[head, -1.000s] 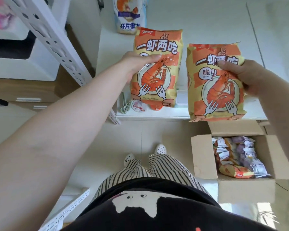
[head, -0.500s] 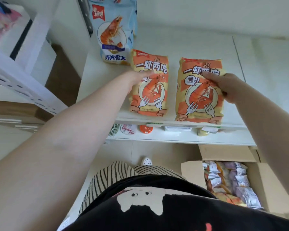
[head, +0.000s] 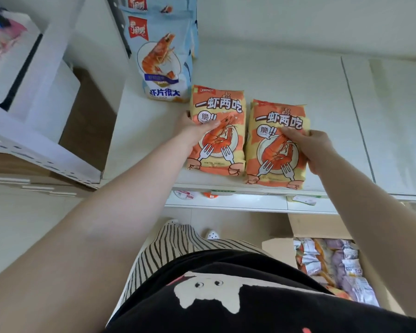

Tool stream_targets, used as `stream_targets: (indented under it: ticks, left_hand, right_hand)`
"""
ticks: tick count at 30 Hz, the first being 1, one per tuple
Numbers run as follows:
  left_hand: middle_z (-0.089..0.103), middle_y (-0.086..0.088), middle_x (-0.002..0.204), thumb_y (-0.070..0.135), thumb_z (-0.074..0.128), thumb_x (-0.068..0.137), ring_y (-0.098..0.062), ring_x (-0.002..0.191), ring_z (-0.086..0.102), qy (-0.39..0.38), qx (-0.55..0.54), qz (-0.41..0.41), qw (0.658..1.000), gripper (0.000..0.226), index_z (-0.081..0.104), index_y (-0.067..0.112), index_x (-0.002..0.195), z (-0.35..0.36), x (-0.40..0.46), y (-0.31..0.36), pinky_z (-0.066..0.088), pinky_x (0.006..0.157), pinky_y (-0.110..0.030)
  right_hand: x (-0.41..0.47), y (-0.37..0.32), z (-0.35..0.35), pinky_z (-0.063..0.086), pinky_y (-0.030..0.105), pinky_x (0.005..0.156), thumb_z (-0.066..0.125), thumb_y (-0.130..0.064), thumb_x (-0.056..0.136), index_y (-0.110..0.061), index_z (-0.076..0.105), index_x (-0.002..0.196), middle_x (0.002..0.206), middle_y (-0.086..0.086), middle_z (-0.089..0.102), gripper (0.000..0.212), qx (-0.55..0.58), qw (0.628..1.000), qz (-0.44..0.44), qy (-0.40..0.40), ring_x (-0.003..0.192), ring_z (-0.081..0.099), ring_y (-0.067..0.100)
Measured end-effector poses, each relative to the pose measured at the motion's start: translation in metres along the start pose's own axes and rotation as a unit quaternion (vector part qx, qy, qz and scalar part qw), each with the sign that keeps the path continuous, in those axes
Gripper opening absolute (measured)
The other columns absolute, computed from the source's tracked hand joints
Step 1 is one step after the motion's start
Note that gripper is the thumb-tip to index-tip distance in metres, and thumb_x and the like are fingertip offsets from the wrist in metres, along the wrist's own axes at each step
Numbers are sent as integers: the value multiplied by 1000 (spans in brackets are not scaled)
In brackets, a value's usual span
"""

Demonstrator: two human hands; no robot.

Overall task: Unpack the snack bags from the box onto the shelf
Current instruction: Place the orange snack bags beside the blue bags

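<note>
Two orange-and-yellow shrimp snack bags stand side by side near the front edge of the white shelf [head: 286, 75]. My left hand [head: 197, 127] grips the left bag [head: 220, 150] by its left side, thumb across the front. The right bag [head: 271, 162] is held at its right side by my right hand [head: 310, 147]. Both bags rest with their bottoms on the shelf board. Down at the lower right, the open cardboard box [head: 277, 248] on the floor still holds several small snack packs [head: 332, 263].
A tall blue-and-white shrimp chip bag [head: 162, 61] stands behind the left orange bag, with another like it behind. A lower shelf [head: 245, 203] holds small items. White furniture and a perforated rack post [head: 41, 150] are at the left. My striped trousers and slippers are below.
Both bags went forward and down from mid-air onto the shelf board, and now stand closer together. The view tilted up, showing more of the shelf and less of the box.
</note>
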State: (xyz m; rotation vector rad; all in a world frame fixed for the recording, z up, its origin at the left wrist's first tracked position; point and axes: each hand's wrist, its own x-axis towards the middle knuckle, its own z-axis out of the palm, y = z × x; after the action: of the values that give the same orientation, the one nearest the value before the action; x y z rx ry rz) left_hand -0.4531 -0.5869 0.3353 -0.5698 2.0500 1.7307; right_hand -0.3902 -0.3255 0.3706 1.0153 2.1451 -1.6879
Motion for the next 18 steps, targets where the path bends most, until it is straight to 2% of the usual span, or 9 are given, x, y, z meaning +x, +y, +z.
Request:
stream_targets:
  ticks: [3,6,9,11,13,16,18]
  left_hand:
    - [71,0,106,59,81,63,-23,97,68,-43,-27,-12,999,58,60,25,104,1,-1,13,53,87,-44]
    - [67,-8,121,74,70,63,-29,110,63,-79,-36,-62,994,85,57,17,124,-1,-1,30,47,97,-50]
    - [69,-8,114,68,74,62,-30,106,65,-52,-33,-45,997,87,53,12,125,1,1,44,47,97,-50]
    - [72,-4,105,62,79,60,-28,98,68,-22,-55,-17,998,72,57,16,112,6,4,53,50,92,-47]
    - [72,-1,103,56,82,61,-26,97,69,0,-100,24,995,61,58,22,106,12,10,62,52,91,-50]
    - [70,2,108,52,81,65,-22,98,68,19,-103,93,990,65,57,21,117,20,12,77,53,90,-49]
    - [68,2,111,44,78,74,-19,99,67,1,-96,143,985,60,53,18,123,26,7,87,53,91,-45]
  right_hand:
    - [-1,3,3,60,30,61,82,-43,73,-16,63,101,92,3,74,43,-6,1000,0,7,75,72,17]
    - [2,3,1,59,33,62,85,-41,71,-13,55,117,102,4,72,61,-7,1000,-23,-2,82,73,19]
    - [5,3,-6,61,37,68,87,-37,69,-12,56,122,106,5,73,66,6,999,-48,-4,86,74,21]
    - [4,3,-13,61,41,75,86,-32,71,-12,59,120,105,5,73,59,31,997,-76,3,87,74,22]
    - [2,4,-23,60,44,79,85,-30,71,-11,60,120,107,6,73,59,69,992,-105,9,92,73,24]
    - [-2,6,-38,60,42,79,92,-44,53,-11,60,118,111,10,72,80,126,980,-153,-29,96,72,27]
    - [-5,5,-39,60,39,76,95,-42,50,-11,62,113,107,11,73,78,143,972,-176,-67,94,72,28]
